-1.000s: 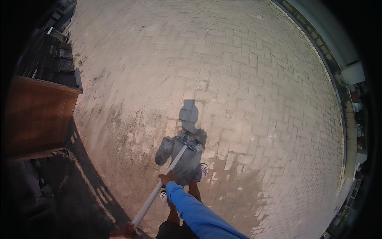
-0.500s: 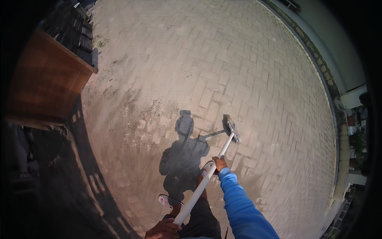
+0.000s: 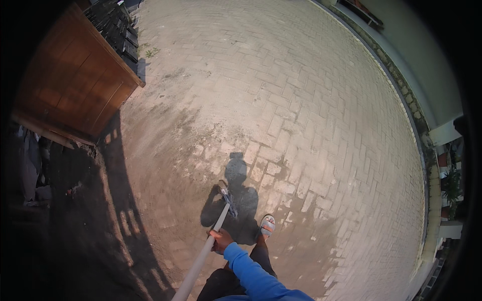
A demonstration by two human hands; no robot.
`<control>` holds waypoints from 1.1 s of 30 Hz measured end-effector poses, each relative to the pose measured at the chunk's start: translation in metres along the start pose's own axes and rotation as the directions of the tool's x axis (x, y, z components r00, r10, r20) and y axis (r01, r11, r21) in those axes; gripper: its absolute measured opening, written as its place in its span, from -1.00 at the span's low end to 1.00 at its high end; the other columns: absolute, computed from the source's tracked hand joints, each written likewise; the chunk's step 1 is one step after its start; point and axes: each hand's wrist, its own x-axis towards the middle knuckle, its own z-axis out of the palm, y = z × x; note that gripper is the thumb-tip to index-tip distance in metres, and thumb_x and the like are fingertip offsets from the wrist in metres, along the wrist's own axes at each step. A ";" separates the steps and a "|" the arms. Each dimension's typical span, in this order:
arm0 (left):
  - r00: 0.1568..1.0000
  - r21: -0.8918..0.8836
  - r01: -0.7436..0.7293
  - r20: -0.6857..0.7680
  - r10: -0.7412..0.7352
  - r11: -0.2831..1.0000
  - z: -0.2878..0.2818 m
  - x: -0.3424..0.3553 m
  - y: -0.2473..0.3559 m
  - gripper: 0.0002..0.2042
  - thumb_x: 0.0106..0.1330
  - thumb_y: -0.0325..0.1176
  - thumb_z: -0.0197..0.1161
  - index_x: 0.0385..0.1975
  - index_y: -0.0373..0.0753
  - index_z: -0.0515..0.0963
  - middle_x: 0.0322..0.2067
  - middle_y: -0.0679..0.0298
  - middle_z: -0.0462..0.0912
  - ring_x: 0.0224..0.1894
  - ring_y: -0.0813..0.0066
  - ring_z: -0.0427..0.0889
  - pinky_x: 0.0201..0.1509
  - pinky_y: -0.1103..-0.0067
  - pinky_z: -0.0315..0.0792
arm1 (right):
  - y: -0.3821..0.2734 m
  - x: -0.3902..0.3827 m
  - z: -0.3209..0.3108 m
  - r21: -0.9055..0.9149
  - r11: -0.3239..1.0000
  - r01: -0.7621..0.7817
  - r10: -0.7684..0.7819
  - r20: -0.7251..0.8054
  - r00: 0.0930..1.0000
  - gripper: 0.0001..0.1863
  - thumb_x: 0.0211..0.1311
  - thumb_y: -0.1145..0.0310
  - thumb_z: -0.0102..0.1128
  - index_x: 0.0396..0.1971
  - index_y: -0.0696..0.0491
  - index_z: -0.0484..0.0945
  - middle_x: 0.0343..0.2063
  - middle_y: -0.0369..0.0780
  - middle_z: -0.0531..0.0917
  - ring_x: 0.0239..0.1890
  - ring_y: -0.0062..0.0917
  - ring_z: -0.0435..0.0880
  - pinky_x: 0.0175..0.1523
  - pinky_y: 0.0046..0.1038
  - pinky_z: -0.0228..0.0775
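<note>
My right hand (image 3: pixel 221 241), at the end of a blue sleeve, is wrapped round the pale pole of a long-handled broom (image 3: pixel 200 266). The pole slants from the lower edge up towards the broom head (image 3: pixel 229 199), which is down at the paving within my shadow and hard to make out. My left hand is out of view, and so is the lower end of the pole. One sandalled foot (image 3: pixel 267 226) stands to the right of the broom head. Loose dark soil (image 3: pixel 165 210) covers the paving on the left.
Pale block paving (image 3: pixel 321 100) stretches ahead and right. A brown wooden panel (image 3: pixel 75 75) stands at the left, with stacked dark pieces (image 3: pixel 113 27) behind it. A kerb and light wall (image 3: pixel 427 65) curve along the right, near potted plants (image 3: pixel 452 183).
The broom head has swung left and nearer, from the bare paving into my shadow. My right hand moved left and down with the pole. My left hand and one foot have left the picture.
</note>
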 end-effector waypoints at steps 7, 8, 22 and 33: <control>0.985 -0.159 0.087 -0.131 -0.109 0.983 0.023 0.000 -0.082 -0.78 0.05 -0.35 0.48 -0.59 -0.29 0.55 -0.68 0.19 0.58 -0.50 0.29 0.66 0.00 0.26 0.51 | -0.058 -0.020 -0.130 -0.274 0.961 0.025 -0.160 -0.483 0.861 -0.55 0.09 0.23 0.23 -0.18 0.18 0.24 -0.59 -0.13 0.48 -0.60 -0.39 0.62 -0.67 -0.33 0.46; 0.985 -0.094 0.108 -0.123 -0.119 0.990 0.025 -0.003 -0.084 -0.78 0.09 -0.34 0.45 -0.59 -0.29 0.55 -0.68 0.19 0.57 -0.50 0.30 0.65 0.00 0.27 0.51 | -0.043 0.001 -0.126 -0.348 0.936 -0.043 -0.146 -0.497 0.855 -0.54 0.08 0.22 0.22 -0.19 0.19 0.25 -0.60 -0.11 0.50 -0.62 -0.38 0.61 -0.67 -0.32 0.44; 0.955 0.095 0.095 -0.291 -0.063 0.991 0.000 -0.048 0.021 -0.76 0.24 -0.31 0.35 -0.61 -0.25 0.52 -0.67 0.23 0.58 -0.48 0.33 0.65 0.03 0.26 0.49 | 0.083 0.022 0.057 -0.216 0.940 -0.266 0.295 0.117 0.948 -0.52 0.04 0.22 0.39 -0.22 0.16 0.32 -0.52 -0.13 0.46 -0.68 -0.44 0.48 -0.68 -0.34 0.35; 0.837 -0.189 0.038 -0.531 -0.134 0.981 0.012 -0.104 -0.097 -0.75 0.20 -0.29 0.40 -0.62 -0.22 0.53 -0.70 0.25 0.55 -0.48 0.30 0.64 0.07 0.20 0.46 | 0.039 0.038 -0.086 -0.430 0.902 -0.031 -0.231 -0.543 0.808 -0.37 0.07 0.30 0.21 0.11 0.17 0.17 -0.33 0.01 0.60 -0.48 -0.23 0.68 -0.48 -0.27 0.63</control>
